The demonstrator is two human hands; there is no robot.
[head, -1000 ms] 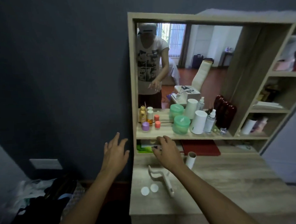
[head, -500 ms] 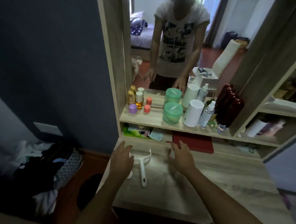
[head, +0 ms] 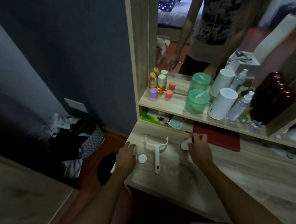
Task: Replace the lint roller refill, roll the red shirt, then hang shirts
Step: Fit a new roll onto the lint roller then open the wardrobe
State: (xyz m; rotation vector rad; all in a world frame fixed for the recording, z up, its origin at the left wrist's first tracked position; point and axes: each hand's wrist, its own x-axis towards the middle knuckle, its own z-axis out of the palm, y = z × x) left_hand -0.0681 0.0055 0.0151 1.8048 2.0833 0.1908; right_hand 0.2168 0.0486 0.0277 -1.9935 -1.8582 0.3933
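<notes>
Roller frame (head: 156,150) lay empty on bench (head: 213,185), awaiting refill | right hand (head: 199,147) pinched white refill (head: 185,144) | left hand (head: 126,157) spread beside end cap (head: 142,158)

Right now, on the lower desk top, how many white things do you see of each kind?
Lint roller handle: 1
Round disc: 1
Roll, held in the right hand: 1
Total: 3
</notes>
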